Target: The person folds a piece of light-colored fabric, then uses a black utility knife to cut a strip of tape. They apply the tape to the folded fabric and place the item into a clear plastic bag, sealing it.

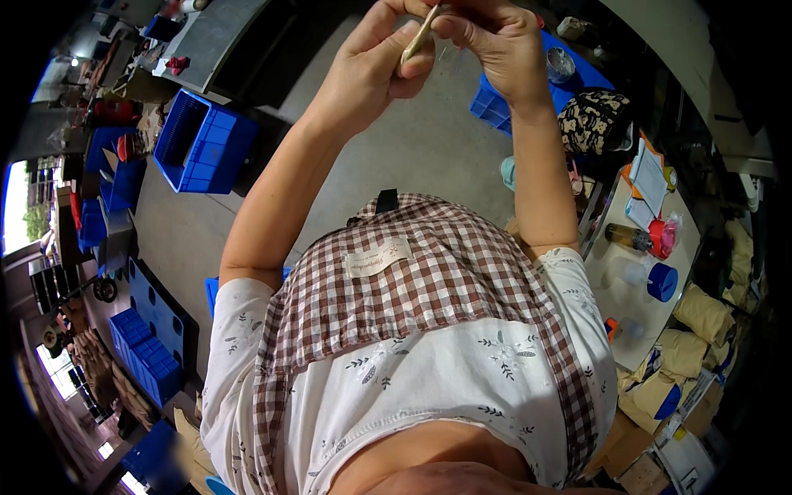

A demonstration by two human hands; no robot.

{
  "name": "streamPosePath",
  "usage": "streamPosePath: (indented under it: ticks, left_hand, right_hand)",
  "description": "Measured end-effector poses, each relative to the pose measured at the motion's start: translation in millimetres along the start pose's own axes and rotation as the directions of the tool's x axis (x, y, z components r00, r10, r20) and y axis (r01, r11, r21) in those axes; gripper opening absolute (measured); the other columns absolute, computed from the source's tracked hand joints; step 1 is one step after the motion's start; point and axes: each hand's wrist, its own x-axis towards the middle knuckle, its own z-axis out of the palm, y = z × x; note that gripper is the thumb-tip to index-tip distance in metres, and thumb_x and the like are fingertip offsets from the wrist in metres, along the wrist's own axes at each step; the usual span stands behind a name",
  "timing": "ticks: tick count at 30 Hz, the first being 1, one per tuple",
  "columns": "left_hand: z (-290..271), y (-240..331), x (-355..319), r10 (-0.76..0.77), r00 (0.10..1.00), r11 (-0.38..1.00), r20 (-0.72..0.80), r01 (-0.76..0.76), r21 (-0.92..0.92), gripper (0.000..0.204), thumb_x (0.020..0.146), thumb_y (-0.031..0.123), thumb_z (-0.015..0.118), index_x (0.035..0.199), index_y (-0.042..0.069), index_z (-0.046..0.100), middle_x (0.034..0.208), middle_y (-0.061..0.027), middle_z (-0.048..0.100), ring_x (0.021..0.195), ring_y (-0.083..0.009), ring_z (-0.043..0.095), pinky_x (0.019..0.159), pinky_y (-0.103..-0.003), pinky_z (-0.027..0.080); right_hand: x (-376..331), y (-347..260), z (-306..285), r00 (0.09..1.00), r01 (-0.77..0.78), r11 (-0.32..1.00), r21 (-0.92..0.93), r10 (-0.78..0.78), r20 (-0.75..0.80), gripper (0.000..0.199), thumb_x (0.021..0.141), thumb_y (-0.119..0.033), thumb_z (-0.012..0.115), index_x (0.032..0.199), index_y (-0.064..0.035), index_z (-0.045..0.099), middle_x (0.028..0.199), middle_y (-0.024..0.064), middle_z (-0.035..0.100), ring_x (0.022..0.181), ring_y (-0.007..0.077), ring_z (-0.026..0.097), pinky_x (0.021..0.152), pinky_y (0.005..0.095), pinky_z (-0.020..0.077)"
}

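Both of my arms reach up to the top edge of the view. My left hand (381,62) is closed, thumb against fingers, around a thin, flat, pale yellowish piece (418,38) that tilts up to the right. I cannot make out its kind. My right hand (505,54) is beside it, thumb and fingers pinched together at the upper end of the piece. What those fingertips hold is hidden, since the frame's edge cuts off part of both hands.
At the left a blue crate (206,144) stands beside a grey table (206,45). Another blue crate (492,106) is beyond my right forearm. To the right, a pale table (615,276) carries a clipboard (649,183), a bottle (627,237) and jars. Stuffed sacks (681,355) lie beside it.
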Motion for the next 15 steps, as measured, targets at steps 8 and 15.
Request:
streamPosePath:
  ticks: [8,15]
  left_hand:
    - [23,20,-12,0.109,0.964,0.902,-0.242,0.006,0.431,0.033,0.107,0.026,0.057,0.131,0.008,0.043,0.105,-0.0131,0.069,0.092,-0.0170,0.070,0.077,-0.027,0.056]
    - [12,15,-11,0.304,0.936,0.802,-0.177,-0.151,0.577,0.036,0.100,0.009,0.069,0.122,0.007,0.040,0.096,-0.0090,0.068,0.082,-0.0123,0.067,0.070,-0.024,0.054]
  right_hand:
    - [-1,6,-9,0.995,-0.022,0.996,0.091,0.012,0.099,0.013,0.092,-0.009,0.078,0.101,-0.0016,0.073,0.092,0.0033,0.074,0.083,0.0088,0.068,0.075,0.0237,0.0554]
    - [-4,-11,4,0.998,-0.019,0.952,-0.306,0.034,0.043,0.015,0.092,-0.011,0.078,0.100,0.0004,0.073,0.094,0.0038,0.074,0.086,0.0091,0.068,0.075,0.0232,0.0545]
